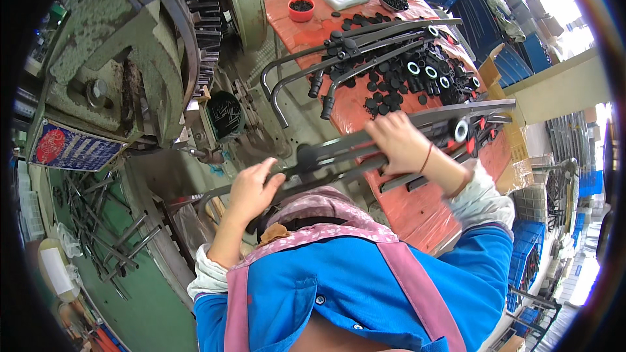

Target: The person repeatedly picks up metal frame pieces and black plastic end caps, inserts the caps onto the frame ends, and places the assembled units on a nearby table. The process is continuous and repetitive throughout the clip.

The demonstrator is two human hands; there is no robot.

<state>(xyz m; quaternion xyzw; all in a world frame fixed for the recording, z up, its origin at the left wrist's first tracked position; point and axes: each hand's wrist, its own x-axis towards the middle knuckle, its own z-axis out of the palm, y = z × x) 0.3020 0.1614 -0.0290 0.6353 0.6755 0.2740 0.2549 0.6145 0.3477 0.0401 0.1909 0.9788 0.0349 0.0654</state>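
Observation:
A dark folding metal tube frame [345, 145] with a round black joint [306, 155] lies across the front of my body, partly blurred. My right hand [399, 142] is wrapped over its bars near the table's near edge. Beside the frame's left part is my left hand [253, 189], thumb and fingers apart; whether its palm touches a tube is hidden. More bent tube frames [378, 42] with dark end caps rest on the red-covered table [417, 212]. Loose black discs [388, 85] and black fittings with white rings [430, 72] are heaped beside them.
A worn press-like machine [143, 72] stands at left, next to a bin of dark pins [225, 114]. Cut tubes [117, 241] lie on a green surface. On the table's far end are a red bowl [301, 10], a white tray [344, 1] and a dark bowl [394, 1].

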